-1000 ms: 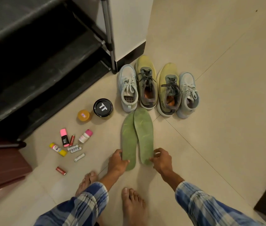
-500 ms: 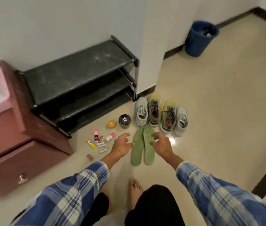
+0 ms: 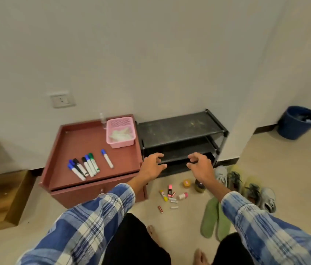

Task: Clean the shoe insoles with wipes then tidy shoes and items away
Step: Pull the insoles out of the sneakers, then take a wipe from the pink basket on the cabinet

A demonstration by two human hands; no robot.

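On the floor beside the shoes (image 3: 252,190), your two green insoles (image 3: 209,217) lie flat, side by side. Your left hand (image 3: 151,168) and right hand (image 3: 201,169), at their heels a second ago, now hover loosely curled, empty.

High head view, forward-down over floor (image 3: 294,178)

1. No text, brand or number was legible anywhere.
2. The yellow tin (image 3: 187,183), on the floor in front of the shoe rack (image 3: 179,129), bore a label too blurred to read.
3. The markers (image 3: 86,167), left of the shoe rack, showed no readable print.
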